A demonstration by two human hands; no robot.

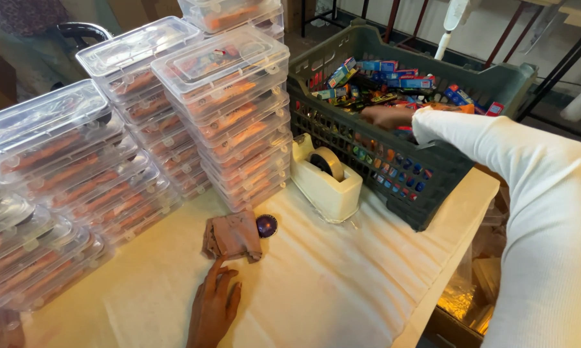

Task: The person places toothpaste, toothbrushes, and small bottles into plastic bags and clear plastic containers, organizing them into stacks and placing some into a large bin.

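Note:
My right hand (pixel 386 116), in a white sleeve, reaches into a dark green plastic crate (pixel 432 174) filled with several small colourful boxes (pixel 393 80); its fingers are down among them and whether it holds one is hidden. My left hand (pixel 212 308) lies flat with fingers spread on the cloth-covered table (pixel 316 283), just below a small crumpled brown cloth (pixel 232 236). A dark round cap-like object (pixel 266 225) lies beside the cloth.
Tall stacks of clear plastic lidded cases (pixel 229 109) with orange contents fill the left and back. A cream tape dispenser (pixel 326 180) stands between the stacks and the crate. The table edge runs diagonally at right, with shelves below.

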